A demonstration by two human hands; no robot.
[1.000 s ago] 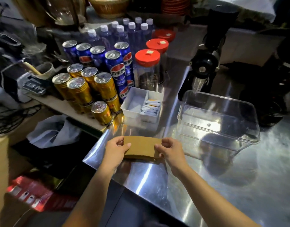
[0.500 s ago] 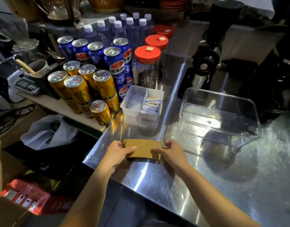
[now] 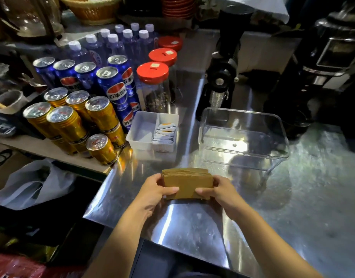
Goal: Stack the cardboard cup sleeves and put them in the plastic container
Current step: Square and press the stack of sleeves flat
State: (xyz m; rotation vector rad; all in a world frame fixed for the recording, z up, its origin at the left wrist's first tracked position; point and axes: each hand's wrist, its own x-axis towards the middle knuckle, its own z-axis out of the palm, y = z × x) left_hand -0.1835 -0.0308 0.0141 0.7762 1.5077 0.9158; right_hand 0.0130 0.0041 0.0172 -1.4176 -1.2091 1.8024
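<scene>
Low in the middle of the frame, the left hand and right hand pinch the ends of the stack of cardboard sleeves, thumbs pressed on its front. The clear plastic container stands open just beyond, toward the right, on the steel counter.

The stack of cardboard cup sleeves, which lay flat on the steel counter, was tipped up on edge, and the left hand and right hand shifted to clamp its two ends
</scene>
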